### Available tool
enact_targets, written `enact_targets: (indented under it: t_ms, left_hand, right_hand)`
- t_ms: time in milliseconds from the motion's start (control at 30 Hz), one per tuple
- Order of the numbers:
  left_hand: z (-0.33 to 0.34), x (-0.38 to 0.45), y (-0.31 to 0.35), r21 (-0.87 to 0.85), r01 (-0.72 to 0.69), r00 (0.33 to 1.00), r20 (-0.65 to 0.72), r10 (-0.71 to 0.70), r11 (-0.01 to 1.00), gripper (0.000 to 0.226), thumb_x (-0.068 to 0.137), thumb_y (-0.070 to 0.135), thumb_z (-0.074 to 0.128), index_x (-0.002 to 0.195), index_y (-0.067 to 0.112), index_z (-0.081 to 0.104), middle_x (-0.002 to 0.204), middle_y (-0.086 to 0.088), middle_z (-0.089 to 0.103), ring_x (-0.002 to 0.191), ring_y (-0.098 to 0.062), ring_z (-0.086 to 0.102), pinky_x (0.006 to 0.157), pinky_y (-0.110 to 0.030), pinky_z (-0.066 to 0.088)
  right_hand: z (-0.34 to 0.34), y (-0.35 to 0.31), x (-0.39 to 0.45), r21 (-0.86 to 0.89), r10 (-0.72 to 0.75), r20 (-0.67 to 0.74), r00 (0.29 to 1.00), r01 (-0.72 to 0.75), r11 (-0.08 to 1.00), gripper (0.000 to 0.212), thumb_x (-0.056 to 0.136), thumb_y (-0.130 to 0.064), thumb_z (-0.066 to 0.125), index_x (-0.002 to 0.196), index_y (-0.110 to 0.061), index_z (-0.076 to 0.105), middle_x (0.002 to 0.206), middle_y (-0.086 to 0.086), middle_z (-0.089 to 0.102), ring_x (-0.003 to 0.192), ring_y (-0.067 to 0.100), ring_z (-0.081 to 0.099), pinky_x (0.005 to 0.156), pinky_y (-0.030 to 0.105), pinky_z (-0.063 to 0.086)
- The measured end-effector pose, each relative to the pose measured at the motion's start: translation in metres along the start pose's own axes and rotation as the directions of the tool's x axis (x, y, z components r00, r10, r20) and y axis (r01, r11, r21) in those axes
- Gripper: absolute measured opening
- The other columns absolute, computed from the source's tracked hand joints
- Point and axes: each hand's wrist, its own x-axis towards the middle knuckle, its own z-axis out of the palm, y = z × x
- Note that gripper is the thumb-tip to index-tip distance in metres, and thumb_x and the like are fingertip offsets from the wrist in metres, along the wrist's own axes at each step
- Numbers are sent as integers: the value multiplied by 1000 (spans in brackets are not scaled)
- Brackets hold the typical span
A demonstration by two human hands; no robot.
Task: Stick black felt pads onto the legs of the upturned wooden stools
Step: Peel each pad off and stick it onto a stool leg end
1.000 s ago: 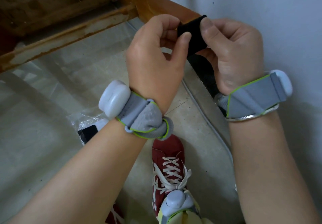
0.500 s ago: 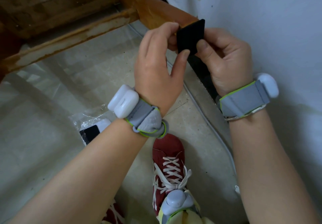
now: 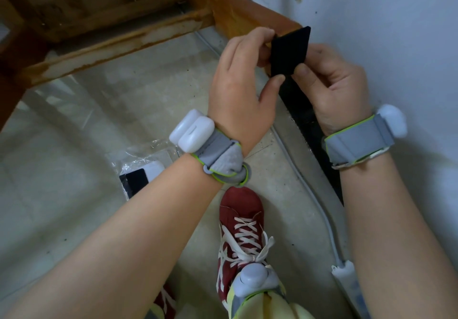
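Felt pad point(image 3: 290, 52), black and square, held tilted in the air in front of an upturned wooden stool's leg point(image 3: 244, 12), near the white wall point(image 3: 384, 33); left hand point(image 3: 241, 88) pinches its left edge and lower corner between fingers and thumb, right hand point(image 3: 332, 83) pinches its lower right corner with curled fingers. Clear plastic packet point(image 3: 141, 167) with more black pads lies on the tiled floor point(image 3: 62, 194) beside the left forearm; red lace-up shoe point(image 3: 241, 222) below the hands, white cable point(image 3: 319, 209) along the wall base.
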Motion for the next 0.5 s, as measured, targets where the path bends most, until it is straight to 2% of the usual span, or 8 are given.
enact_targets:
  t_ms: [67, 133, 200, 233, 300, 367, 433, 500]
  left_hand:
    - [-2, 2, 2, -14, 9, 1000, -11, -9, 1000, 43, 72, 2, 64, 112, -7, 52, 99, -16, 59, 87, -6, 48, 70, 1, 31]
    - [-6, 7, -1, -22, -33, 999, 35, 34, 999, 44, 71, 5, 65, 113, -5, 53, 98, -11, 59, 87, -6, 50, 72, 4, 31]
    - [-16, 6, -18, 21, -97, 985, 147, 93, 995, 49, 71, 9, 64, 118, -2, 53, 105, -12, 59, 94, -6, 52, 72, 4, 32]
    - [-21, 2, -31, 64, -113, 973, 210, 97, 992, 51, 71, 11, 64, 120, 0, 53, 110, -15, 59, 98, -10, 53, 73, -2, 36]
    - [-31, -14, -62, 190, -42, 956, 293, -16, 981, 48, 75, 11, 61, 122, 5, 54, 119, -18, 58, 109, -24, 53, 82, -20, 43]
    - [-45, -43, -98, 385, 100, 923, 308, -230, 918, 41, 79, 8, 58, 120, 8, 56, 126, -16, 56, 117, -30, 50, 91, -28, 40]
    - [-53, -75, -128, 505, 185, 859, 334, -389, 843, 38, 83, 6, 53, 120, 8, 56, 130, -13, 54, 122, -28, 47, 98, -28, 33]
    - [-66, -108, -154, 576, 236, 787, 359, -501, 783, 37, 84, 4, 49, 121, 5, 56, 132, -13, 53, 124, -27, 45, 101, -29, 29]
  right_hand:
    - [2, 0, -2, -4, 9, -12, 1000, -9, 1000, 30, 86, -9, 50, 115, 0, 53, 110, 4, 56, 97, 6, 56, 90, 26, 44]
    - [4, 0, -3, 37, 43, 3, 999, -43, 998, 29, 87, -12, 48, 116, -10, 51, 113, 8, 56, 101, 19, 57, 95, 39, 45]
    - [13, 5, -12, 126, 134, 43, 990, -138, 982, 29, 85, -17, 47, 114, -20, 49, 107, 4, 59, 97, 14, 59, 98, 44, 44]
    - [20, 10, -20, 135, 190, 67, 980, -198, 971, 29, 84, -19, 47, 113, -24, 49, 104, -3, 60, 93, 4, 59, 96, 37, 46]
    - [40, 21, -40, 52, 259, 149, 954, -269, 962, 29, 83, -18, 50, 111, -25, 51, 103, -6, 59, 90, -5, 57, 88, 15, 47]
    - [73, 34, -61, -101, 302, 305, 903, -284, 953, 24, 84, -8, 56, 108, -10, 61, 104, 9, 61, 90, 6, 57, 77, 0, 40]
    - [99, 43, -72, -275, 326, 449, 832, -219, 936, 21, 84, -2, 56, 104, 0, 64, 106, 22, 64, 96, 24, 60, 73, 4, 38]
    - [132, 48, -81, -378, 341, 582, 738, -126, 917, 22, 86, -5, 55, 105, -1, 64, 109, 23, 64, 102, 32, 60, 78, 20, 38]
